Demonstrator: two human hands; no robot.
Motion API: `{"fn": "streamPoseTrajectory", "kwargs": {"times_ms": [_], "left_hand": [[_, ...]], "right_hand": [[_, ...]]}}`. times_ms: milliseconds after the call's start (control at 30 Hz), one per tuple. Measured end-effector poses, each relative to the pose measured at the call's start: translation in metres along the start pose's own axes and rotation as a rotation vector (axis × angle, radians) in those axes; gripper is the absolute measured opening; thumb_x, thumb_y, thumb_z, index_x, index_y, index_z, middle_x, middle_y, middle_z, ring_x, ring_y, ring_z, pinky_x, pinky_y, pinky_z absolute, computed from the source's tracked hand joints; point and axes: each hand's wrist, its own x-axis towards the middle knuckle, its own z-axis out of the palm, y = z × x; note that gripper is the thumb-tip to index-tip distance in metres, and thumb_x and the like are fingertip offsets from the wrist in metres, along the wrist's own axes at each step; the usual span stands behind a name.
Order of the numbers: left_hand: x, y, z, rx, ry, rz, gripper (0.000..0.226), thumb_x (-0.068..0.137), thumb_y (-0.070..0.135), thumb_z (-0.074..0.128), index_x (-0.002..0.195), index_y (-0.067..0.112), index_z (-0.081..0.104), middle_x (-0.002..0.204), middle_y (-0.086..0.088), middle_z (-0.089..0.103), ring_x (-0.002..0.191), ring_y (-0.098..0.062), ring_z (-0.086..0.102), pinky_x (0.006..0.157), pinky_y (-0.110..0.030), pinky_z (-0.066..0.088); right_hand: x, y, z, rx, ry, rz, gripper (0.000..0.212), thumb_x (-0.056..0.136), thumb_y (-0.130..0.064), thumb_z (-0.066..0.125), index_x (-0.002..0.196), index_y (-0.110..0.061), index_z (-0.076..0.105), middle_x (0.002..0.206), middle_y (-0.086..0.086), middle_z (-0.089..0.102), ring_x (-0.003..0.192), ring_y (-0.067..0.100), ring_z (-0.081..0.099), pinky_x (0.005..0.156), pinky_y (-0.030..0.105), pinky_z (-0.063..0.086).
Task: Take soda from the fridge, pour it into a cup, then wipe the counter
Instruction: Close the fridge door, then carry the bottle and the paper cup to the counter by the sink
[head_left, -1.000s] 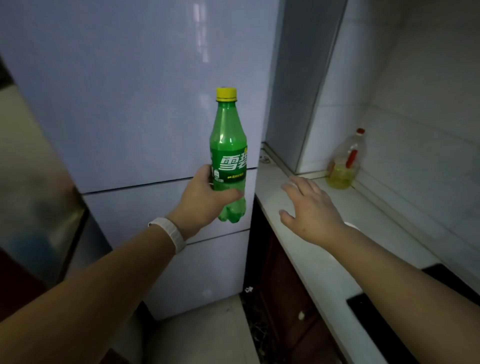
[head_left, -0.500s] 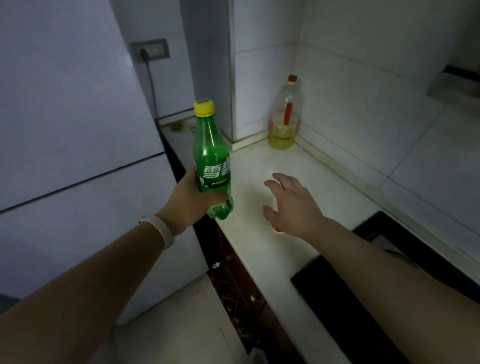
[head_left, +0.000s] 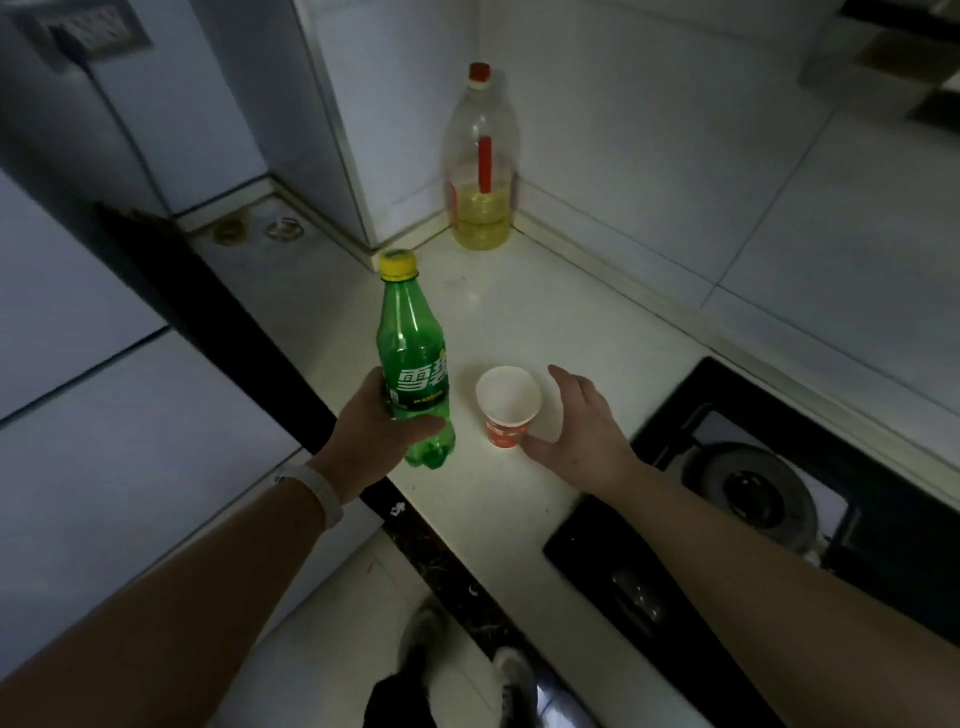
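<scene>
left hand (head_left: 375, 431) around ribbed green plastic soda bottle (head_left: 413, 364); right hand (head_left: 582, 423) spread beside tapered paper cup (head_left: 508, 405)

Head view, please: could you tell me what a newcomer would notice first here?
The green soda bottle with its yellow cap, gripped upright in the left hand at the counter's edge. Right of it, a paper cup stands on the white counter, with the right hand beside it.

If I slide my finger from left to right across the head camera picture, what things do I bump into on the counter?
Left hand gripping the green plastic soda bottle with yellow cap → white paper cup with red base → open right hand → black gas stove.
</scene>
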Motion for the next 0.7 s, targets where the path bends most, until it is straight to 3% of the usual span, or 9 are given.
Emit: {"fn": "streamPoseTrajectory", "kwargs": {"times_ms": [133, 300, 367, 433, 467, 567, 633, 700], "left_hand": [[0.023, -0.014, 0.002, 0.010, -0.079, -0.017, 0.080, 0.046, 0.039, 0.083, 0.119, 0.028, 0.055, 0.111, 0.006, 0.069, 0.102, -0.016, 0.067, 0.094, -0.046, 0.052], [0.048, -0.037, -0.002, 0.079, -0.197, 0.019, 0.059, 0.061, 0.022, 0.087, 0.107, 0.041, 0.055, 0.106, 0.014, 0.068, 0.097, -0.004, 0.064, 0.086, -0.034, 0.050], [0.059, -0.046, -0.002, 0.082, -0.223, 0.013, 0.062, 0.055, 0.032, 0.085, 0.109, 0.039, 0.057, 0.107, 0.011, 0.069, 0.099, -0.008, 0.065, 0.087, -0.035, 0.052], [0.069, -0.054, -0.001, 0.074, -0.255, 0.000, 0.062, 0.055, 0.029, 0.083, 0.111, 0.038, 0.057, 0.107, 0.010, 0.070, 0.099, -0.009, 0.066, 0.089, -0.038, 0.054], [0.074, -0.058, 0.000, 0.072, -0.267, -0.004, 0.062, 0.056, 0.028, 0.084, 0.110, 0.038, 0.058, 0.107, 0.010, 0.070, 0.099, -0.009, 0.066, 0.090, -0.038, 0.054], [0.085, -0.066, 0.002, 0.083, -0.298, -0.009, 0.059, 0.057, 0.024, 0.086, 0.105, 0.044, 0.057, 0.105, 0.013, 0.070, 0.096, -0.005, 0.066, 0.090, -0.039, 0.054], [0.092, -0.071, 0.001, 0.081, -0.315, -0.016, 0.061, 0.054, 0.028, 0.087, 0.106, 0.043, 0.057, 0.105, 0.014, 0.070, 0.097, -0.006, 0.066, 0.091, -0.039, 0.054], [0.098, -0.075, -0.001, 0.080, -0.327, -0.029, 0.065, 0.050, 0.037, 0.086, 0.109, 0.042, 0.058, 0.108, 0.010, 0.071, 0.101, -0.011, 0.066, 0.092, -0.043, 0.054]], "right_hand": [[0.009, 0.009, 0.023, 0.113, 0.007, 0.147, 0.109, 0.069, -0.050, 0.079, 0.151, -0.015, 0.017, 0.150, 0.008, 0.032, 0.137, 0.028, 0.030, 0.109, 0.042, 0.030], [0.026, 0.014, 0.060, 0.214, 0.039, 0.261, 0.114, 0.064, -0.042, 0.086, 0.150, -0.012, 0.018, 0.147, 0.009, 0.038, 0.136, 0.027, 0.036, 0.109, 0.039, 0.033], [0.030, 0.017, 0.076, 0.324, 0.070, 0.301, 0.108, 0.060, -0.042, 0.088, 0.145, -0.025, 0.024, 0.140, -0.002, 0.044, 0.129, 0.021, 0.045, 0.103, 0.044, 0.043], [0.034, 0.026, 0.095, 0.424, 0.096, 0.296, 0.098, 0.056, -0.052, 0.088, 0.133, -0.041, 0.028, 0.131, -0.012, 0.048, 0.118, 0.015, 0.055, 0.091, 0.047, 0.052], [0.036, 0.026, 0.102, 0.466, 0.106, 0.314, 0.096, 0.056, -0.054, 0.088, 0.131, -0.042, 0.029, 0.127, -0.013, 0.050, 0.113, 0.012, 0.058, 0.088, 0.044, 0.055], [0.042, 0.010, 0.106, 0.514, 0.127, 0.365, 0.084, 0.064, -0.047, 0.085, 0.129, -0.034, 0.033, 0.111, -0.018, 0.053, 0.099, -0.007, 0.056, 0.082, 0.014, 0.048], [0.046, 0.007, 0.112, 0.538, 0.228, 0.363, 0.078, 0.060, -0.049, 0.082, 0.120, -0.041, 0.032, 0.113, -0.021, 0.052, 0.101, -0.010, 0.055, 0.077, 0.007, 0.044], [0.048, 0.007, 0.118, 0.547, 0.294, 0.344, 0.071, 0.061, -0.039, 0.085, 0.114, -0.042, 0.037, 0.115, -0.018, 0.053, 0.102, -0.014, 0.055, 0.075, 0.005, 0.043]]}}
